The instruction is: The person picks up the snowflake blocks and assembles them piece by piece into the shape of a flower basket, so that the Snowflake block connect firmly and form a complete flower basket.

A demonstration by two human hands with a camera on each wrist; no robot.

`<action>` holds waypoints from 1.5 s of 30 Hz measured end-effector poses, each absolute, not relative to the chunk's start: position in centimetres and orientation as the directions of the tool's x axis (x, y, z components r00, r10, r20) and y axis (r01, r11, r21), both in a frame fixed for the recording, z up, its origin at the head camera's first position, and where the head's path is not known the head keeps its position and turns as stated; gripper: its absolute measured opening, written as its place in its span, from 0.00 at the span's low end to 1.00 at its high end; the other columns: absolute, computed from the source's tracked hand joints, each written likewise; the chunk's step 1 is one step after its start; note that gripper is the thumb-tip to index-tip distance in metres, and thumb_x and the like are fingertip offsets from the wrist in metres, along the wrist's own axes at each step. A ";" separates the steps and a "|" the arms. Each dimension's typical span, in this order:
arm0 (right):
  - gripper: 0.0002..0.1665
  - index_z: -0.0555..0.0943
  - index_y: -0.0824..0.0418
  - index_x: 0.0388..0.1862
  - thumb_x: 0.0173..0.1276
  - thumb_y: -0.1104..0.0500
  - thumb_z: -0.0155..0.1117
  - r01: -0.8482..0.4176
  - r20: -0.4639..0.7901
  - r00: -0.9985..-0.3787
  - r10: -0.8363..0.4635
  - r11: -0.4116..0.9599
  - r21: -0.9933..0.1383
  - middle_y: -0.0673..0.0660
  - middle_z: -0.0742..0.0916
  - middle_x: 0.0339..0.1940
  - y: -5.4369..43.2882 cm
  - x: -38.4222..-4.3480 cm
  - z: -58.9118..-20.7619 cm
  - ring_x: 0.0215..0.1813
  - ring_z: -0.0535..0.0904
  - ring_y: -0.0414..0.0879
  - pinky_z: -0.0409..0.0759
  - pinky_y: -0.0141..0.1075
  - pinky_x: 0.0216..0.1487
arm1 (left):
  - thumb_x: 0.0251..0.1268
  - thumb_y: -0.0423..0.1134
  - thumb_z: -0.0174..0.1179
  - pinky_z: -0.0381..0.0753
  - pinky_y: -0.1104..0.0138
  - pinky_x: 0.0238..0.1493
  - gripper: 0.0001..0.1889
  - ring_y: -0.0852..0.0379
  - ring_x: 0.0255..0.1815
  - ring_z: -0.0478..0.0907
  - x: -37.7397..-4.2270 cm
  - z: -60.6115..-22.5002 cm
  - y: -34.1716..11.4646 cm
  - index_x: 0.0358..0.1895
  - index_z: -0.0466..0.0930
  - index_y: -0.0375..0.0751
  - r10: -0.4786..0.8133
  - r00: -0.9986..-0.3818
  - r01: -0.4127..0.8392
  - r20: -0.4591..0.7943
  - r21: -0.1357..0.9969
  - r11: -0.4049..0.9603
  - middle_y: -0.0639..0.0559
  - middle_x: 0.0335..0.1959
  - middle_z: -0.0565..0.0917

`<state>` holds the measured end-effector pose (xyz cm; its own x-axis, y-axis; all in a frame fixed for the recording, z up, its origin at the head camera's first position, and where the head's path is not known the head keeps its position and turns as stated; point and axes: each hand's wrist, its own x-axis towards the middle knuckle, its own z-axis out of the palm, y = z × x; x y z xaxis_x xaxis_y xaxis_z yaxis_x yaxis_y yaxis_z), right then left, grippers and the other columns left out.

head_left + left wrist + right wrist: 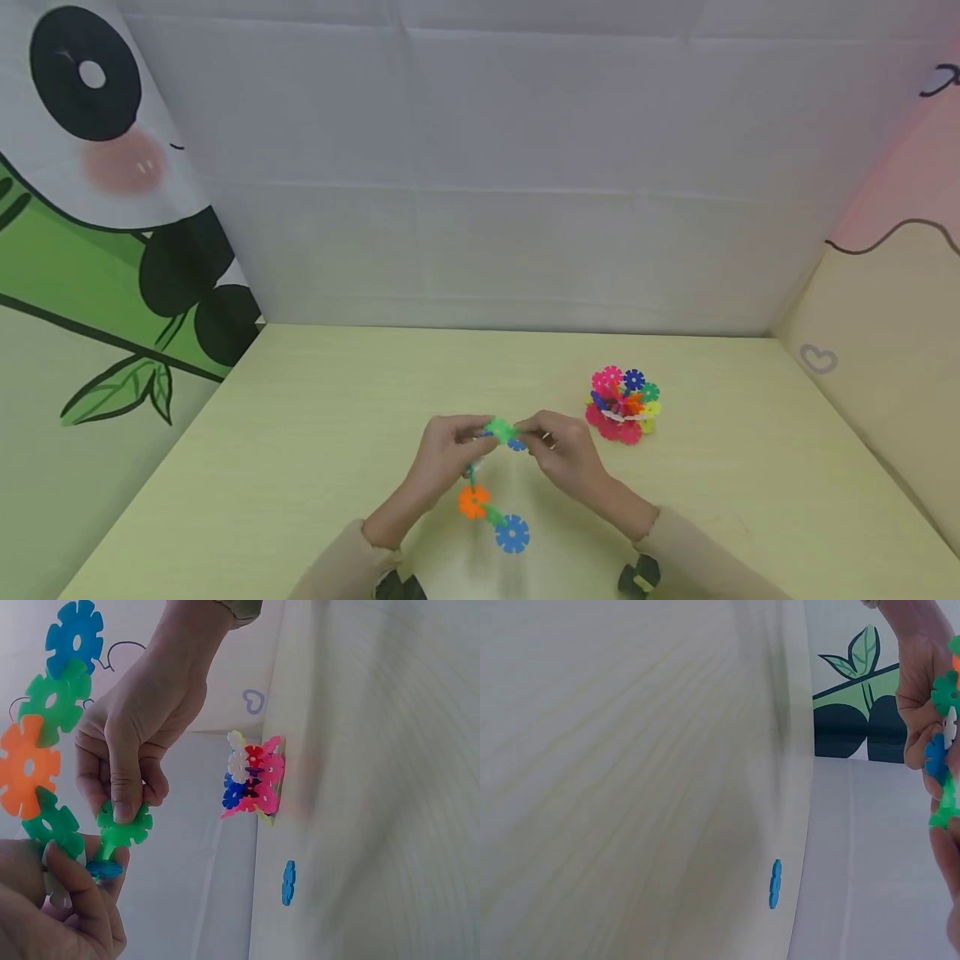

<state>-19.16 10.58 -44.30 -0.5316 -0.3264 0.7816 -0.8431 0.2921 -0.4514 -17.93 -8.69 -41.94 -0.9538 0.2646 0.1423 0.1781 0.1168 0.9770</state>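
Both hands are raised over the table, joined by a chain of slotted plastic snowflake discs. My left hand [444, 457] grips the chain near a blue disc [105, 869] and a white disc [950, 727]. Pinched by my right hand [567, 458] is a bright green disc [124, 826], linked by more green to that blue disc. From the left hand the rest of the chain hangs down: a green disc [55, 823], an orange disc [474, 502], another green disc [57, 701] and a blue end disc [513, 533]. Fingers hide some joints.
A loose blue disc [289, 883] stands out on the table [337, 400] beyond the hands. To the right sits a many-coloured cluster of snowflake discs [621, 405]. A white cloth backdrop [480, 208] rises behind, with printed panels at both sides.
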 end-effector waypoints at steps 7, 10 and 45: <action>0.12 0.83 0.68 0.32 0.50 0.80 0.69 -0.824 0.751 -0.562 -0.347 0.314 -0.471 0.55 0.86 0.25 10.8 -19.1 -44.4 0.21 0.78 0.39 0.78 0.25 0.25 | 0.58 0.29 0.63 0.67 0.76 0.16 0.17 0.64 0.15 0.66 -17.9 -42.4 -8.5 0.49 0.79 0.23 0.262 -0.957 0.160 0.124 0.979 0.124 0.40 0.32 0.85; 0.14 0.83 0.67 0.33 0.49 0.79 0.70 -0.808 0.736 -0.584 -0.342 0.336 -0.485 0.54 0.86 0.26 11.1 -19.1 -44.2 0.23 0.79 0.40 0.79 0.27 0.25 | 0.59 0.31 0.63 0.68 0.76 0.17 0.16 0.62 0.18 0.70 -18.0 -42.8 -8.4 0.49 0.80 0.24 0.266 -0.958 0.142 0.107 0.983 0.117 0.41 0.33 0.85; 0.19 0.79 0.67 0.43 0.54 0.79 0.67 -0.793 0.721 -0.609 -0.332 0.238 -0.560 0.56 0.84 0.35 11.3 -18.0 -43.0 0.32 0.82 0.46 0.82 0.32 0.26 | 0.58 0.32 0.65 0.65 0.75 0.16 0.16 0.61 0.22 0.69 -17.9 -41.4 -9.5 0.50 0.82 0.30 0.314 -0.936 0.211 0.162 0.969 0.129 0.46 0.34 0.85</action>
<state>-17.96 11.35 -43.02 -0.6086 -0.3324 0.7205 -0.7934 0.2379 -0.5603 -17.92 -9.48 -41.43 -0.9356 0.3137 0.1618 0.2108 0.1290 0.9690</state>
